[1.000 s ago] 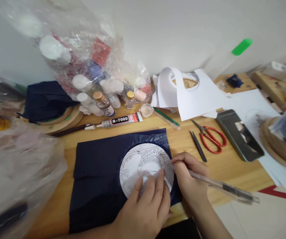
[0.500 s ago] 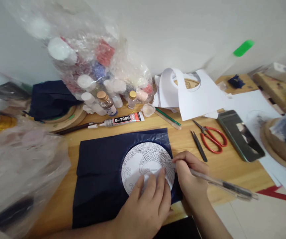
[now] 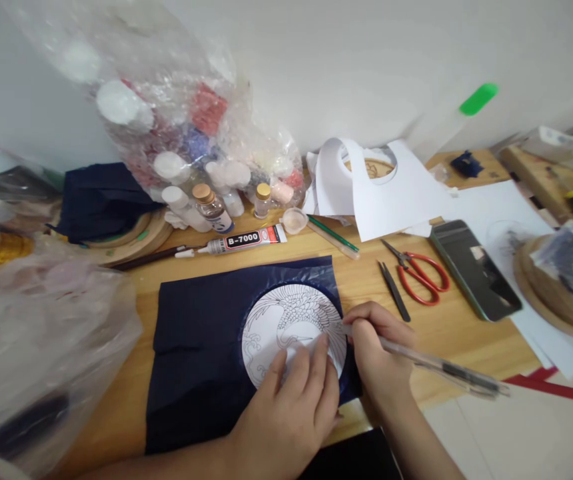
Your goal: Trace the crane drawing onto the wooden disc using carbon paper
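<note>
A round white paper (image 3: 261, 333) printed with a line drawing of a crane-like bird lies on dark blue fabric (image 3: 191, 360). My left hand (image 3: 291, 407) rests flat across the lower part of the paper, fingers stretched out and covering some of the drawing. Gripped in my right hand (image 3: 379, 347) is a clear-barrelled pen (image 3: 446, 368), its tip at the right edge of the paper circle and its back end slanting down to the right. The exact contact of the tip is hard to make out.
Beyond the fabric lie a B-7000 glue tube (image 3: 244, 241) and a green pencil (image 3: 334, 233). To the right are black tweezers (image 3: 394, 291), red-handled scissors (image 3: 421, 277) and a phone (image 3: 476, 270). Plastic bags of small bottles (image 3: 206, 133) stand against the wall.
The whole view has shifted slightly, so things on the right appear a little further left. Both hands keep nearly the same place on the paper, the pen still in my right hand.
</note>
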Motion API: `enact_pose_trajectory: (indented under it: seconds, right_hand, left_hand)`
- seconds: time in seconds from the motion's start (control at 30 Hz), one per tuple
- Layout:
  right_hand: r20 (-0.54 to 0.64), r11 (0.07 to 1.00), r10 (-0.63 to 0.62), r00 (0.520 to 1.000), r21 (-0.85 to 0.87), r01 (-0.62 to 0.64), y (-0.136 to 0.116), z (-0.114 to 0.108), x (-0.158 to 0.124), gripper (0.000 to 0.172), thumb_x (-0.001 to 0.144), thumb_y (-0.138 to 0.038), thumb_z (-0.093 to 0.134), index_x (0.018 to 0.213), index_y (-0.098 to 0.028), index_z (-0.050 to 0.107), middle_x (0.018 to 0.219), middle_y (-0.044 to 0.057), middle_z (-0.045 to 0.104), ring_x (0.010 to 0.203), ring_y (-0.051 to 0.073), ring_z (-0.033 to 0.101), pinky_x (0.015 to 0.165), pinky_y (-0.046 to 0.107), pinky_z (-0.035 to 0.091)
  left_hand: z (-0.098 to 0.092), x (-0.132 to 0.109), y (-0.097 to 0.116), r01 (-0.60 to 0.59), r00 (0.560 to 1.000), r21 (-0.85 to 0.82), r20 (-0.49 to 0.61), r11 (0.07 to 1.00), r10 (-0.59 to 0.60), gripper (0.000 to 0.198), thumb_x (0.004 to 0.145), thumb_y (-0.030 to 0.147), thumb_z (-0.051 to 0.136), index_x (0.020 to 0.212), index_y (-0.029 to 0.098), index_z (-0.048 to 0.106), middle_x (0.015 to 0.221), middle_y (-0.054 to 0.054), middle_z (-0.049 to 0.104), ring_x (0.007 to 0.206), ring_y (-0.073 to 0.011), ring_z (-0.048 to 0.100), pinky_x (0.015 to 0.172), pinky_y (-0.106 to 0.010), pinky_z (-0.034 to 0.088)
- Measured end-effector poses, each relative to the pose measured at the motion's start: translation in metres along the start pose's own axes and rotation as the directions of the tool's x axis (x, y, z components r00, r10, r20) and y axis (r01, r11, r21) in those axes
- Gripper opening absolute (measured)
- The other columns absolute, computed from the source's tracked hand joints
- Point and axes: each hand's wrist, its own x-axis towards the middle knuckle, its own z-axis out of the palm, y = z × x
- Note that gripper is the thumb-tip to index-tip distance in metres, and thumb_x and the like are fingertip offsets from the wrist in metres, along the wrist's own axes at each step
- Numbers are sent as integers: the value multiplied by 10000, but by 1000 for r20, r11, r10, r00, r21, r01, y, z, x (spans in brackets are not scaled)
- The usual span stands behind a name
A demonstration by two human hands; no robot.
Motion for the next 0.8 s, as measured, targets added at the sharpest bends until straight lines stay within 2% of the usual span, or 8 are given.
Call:
enact_pose_trajectory:
  seconds: [0.4,0.8]
  right_hand:
    - [21,998,-38,999,-44,39,-2,1,1,172,688,-151,497,551,-188,595,473,-47,547,437,78,488,433,188,381]
    - [10,1000,17,1000,-17,-16,-2,1,2,176,670,-160,478,537,-186,591,432,-45,511,396,88,451,389,213,337]
  left_hand:
    - [0,1,1,13,1000,-1,6,1000,-13,437,942,459,496,1194,121,608,1303,-100,612,1089,-259,522,919,-399,365]
    - [-1,0,0,2,1000,13,16,1000,-2,454,938,476,499,1197,120,606,1314,-106,602,1082,-261,532,915,-403,381]
